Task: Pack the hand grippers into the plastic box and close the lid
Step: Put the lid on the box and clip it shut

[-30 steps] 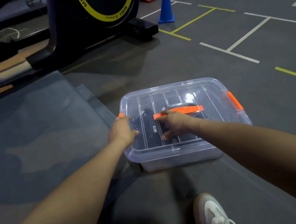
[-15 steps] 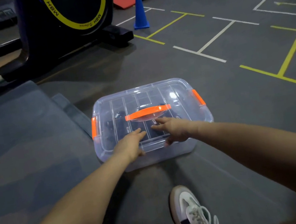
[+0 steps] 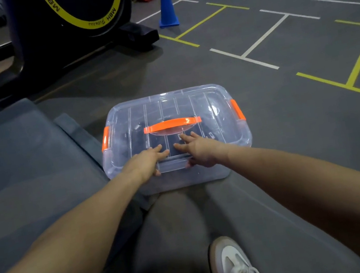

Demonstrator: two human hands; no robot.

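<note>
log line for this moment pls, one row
stage: closing lid | left hand: flat on lid, near edge | right hand: flat on lid, near edge | hand grippers: inside plastic box

Both the left hand [image 3: 144,162] and right hand [image 3: 196,149] press flat on the near edge of the lid [image 3: 214,107] of the plastic box [image 3: 204,175], dark hand grippers [image 3: 136,136] inside, 1 blue cone [image 3: 166,4] beyond.
</note>
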